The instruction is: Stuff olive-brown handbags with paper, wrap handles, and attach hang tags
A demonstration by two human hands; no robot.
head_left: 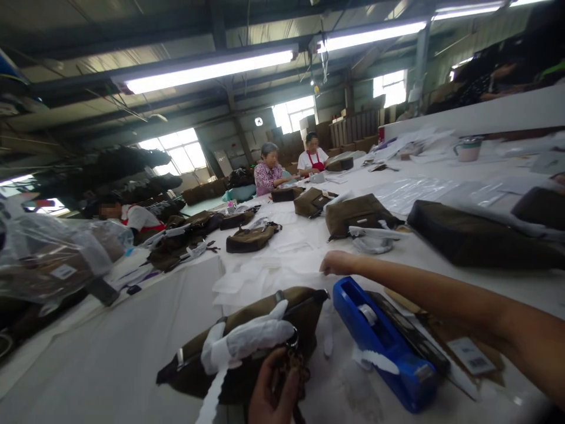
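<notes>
An olive-brown bag [273, 318] lies on the white table in front of me, its handle wrapped in white foam paper [251, 338]. My left hand [273, 388] grips the bag's metal ring and strap at the bottom edge of the view. My right hand [338, 263] reaches out across the table with its fingers closed on the edge of a stack of thin white paper sheets [269, 271]. A blue tape dispenser [384, 341] stands under my right forearm.
More olive bags [359, 215] and a dark one [477, 238] lie along the long white table [132, 347]. Plastic-wrapped bags [48, 259] pile up at the left. Three other people sit at the far end. A label card [472, 356] lies near the right edge.
</notes>
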